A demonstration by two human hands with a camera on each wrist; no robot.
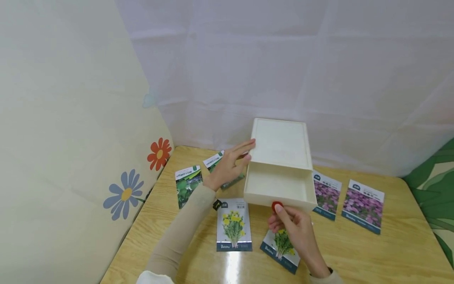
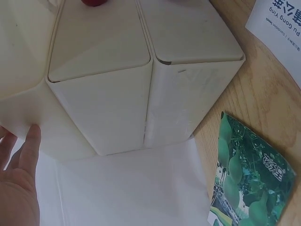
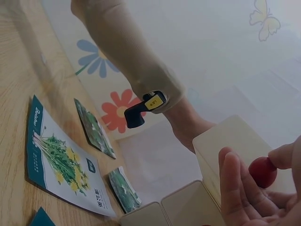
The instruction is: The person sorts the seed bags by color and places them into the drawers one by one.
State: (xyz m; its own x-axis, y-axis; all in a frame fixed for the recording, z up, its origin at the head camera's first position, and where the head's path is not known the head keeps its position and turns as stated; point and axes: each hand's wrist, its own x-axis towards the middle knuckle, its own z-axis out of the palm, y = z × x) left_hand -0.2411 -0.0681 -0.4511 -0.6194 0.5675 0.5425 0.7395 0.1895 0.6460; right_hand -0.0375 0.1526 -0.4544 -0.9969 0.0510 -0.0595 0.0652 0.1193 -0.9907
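A white drawer unit [image 1: 280,142] of stacked tiers stands near the back wall. Its top drawer [image 1: 276,184] is pulled out, and the visible inside holds nothing. My right hand [image 1: 299,230] pinches the drawer's round red knob [image 3: 262,172] between thumb and fingers. On the left, my left hand [image 1: 228,169] rests extended fingers against the unit's side; the left wrist view shows the fingertips [image 2: 33,134] touching the top tier. Below my hands lie two dandelion seed packets, one flat [image 1: 234,227] and one [image 1: 281,250] partly covered by my right hand.
Two green gourd-picture packets [image 1: 188,185] lie left of the unit, one partly behind my left arm. To the right are two purple-flower packets [image 1: 363,205], the nearer one touching or close to the unit. A white cloth wall [image 1: 230,71] rises behind the wooden table [image 1: 400,252].
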